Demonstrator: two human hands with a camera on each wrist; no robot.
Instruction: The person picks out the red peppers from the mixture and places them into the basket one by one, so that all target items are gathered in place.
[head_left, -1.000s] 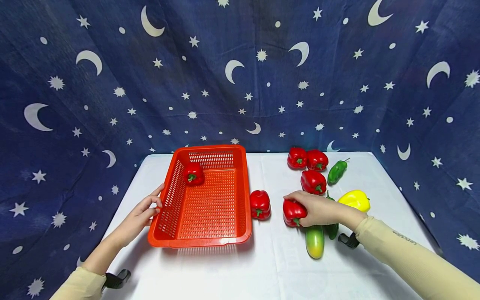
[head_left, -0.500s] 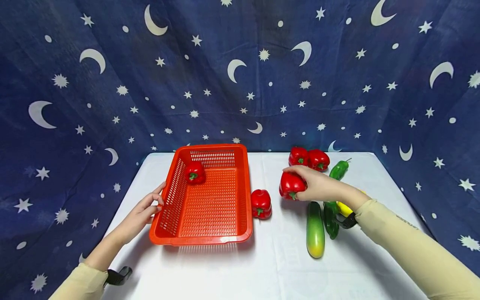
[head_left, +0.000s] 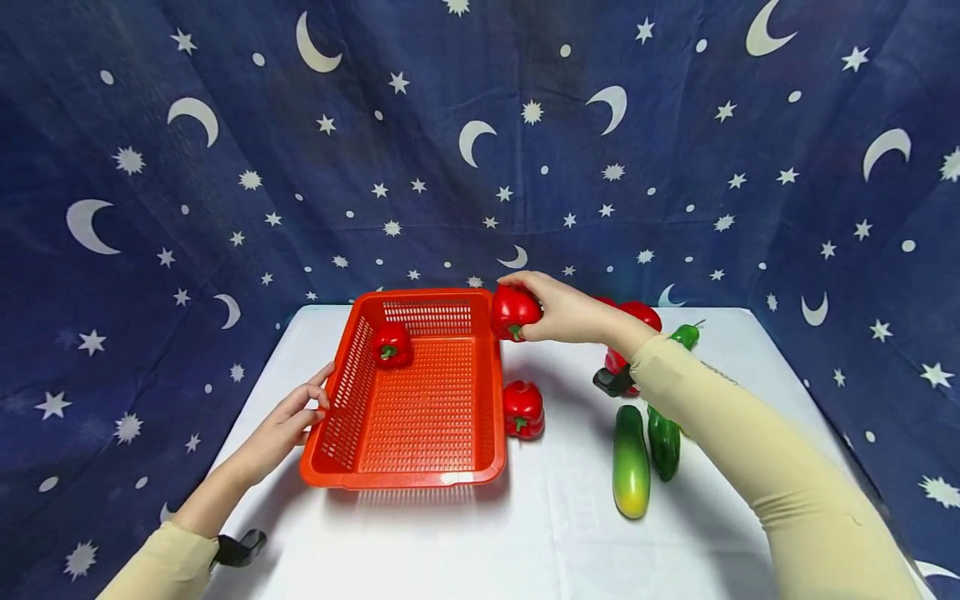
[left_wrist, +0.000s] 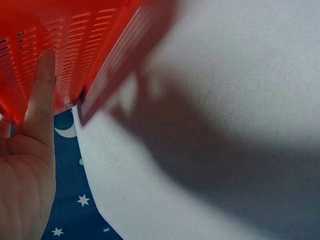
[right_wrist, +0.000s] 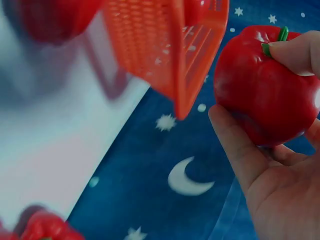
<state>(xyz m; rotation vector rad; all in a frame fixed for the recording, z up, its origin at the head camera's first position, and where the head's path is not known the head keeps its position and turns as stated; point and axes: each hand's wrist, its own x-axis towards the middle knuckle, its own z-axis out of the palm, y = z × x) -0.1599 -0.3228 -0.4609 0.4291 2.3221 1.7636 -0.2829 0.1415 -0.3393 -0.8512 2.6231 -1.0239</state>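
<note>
Right hand [head_left: 558,312] had the held red pepper [head_left: 514,312] pinched: thumb at the stem end, fingers round the far side. Pepper was up off the table [head_left: 465,550], at the rear right corner of the orange basket [head_left: 405,481]; couldn't tell from the head view whether it touched the rim. Left hand [head_left: 288,421] was at the basket's left side, not gripping; the left wrist view had one finger straight against the slotted wall. A second red pepper [head_left: 392,344] sat inside, rear left. A third red pepper [head_left: 522,408] was on the table just beside the basket's right wall. Cucumber [head_left: 631,467] and dark green pepper [head_left: 664,446] lay side by side farther right. More red peppers [head_left: 639,313] were partly hidden behind the right forearm.
</note>
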